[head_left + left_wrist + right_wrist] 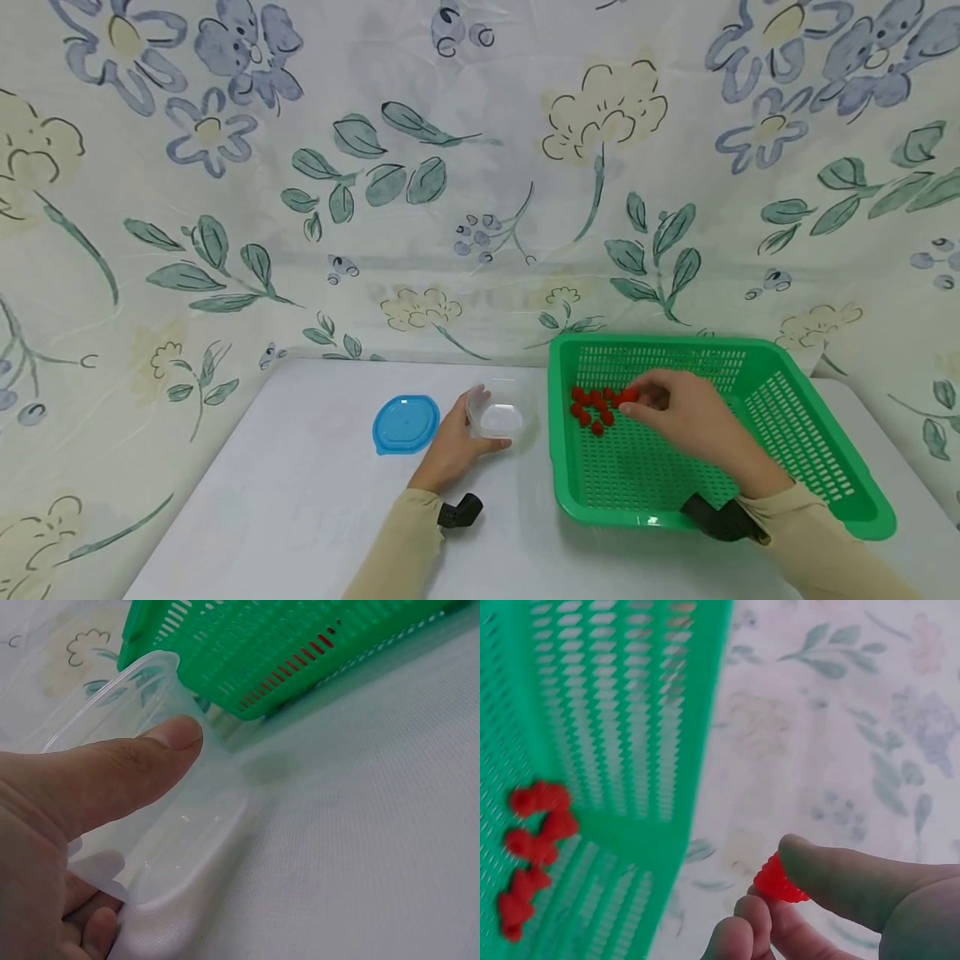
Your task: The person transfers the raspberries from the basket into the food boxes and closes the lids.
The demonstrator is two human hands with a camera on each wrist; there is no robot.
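While the left hand (452, 448) grips the container (501, 420), the right hand (692, 418) pinches a red berry (775, 883); it seems soft; hold its sides.

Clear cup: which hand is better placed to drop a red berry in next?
Right hand, probably: it pinches a red berry over the green basket, while the left hand is occupied holding the clear cup.

Long, pale beige sleeves (401, 542), each bearing a black angular device (461, 510) near its end, leave the hands (452, 448) bare.
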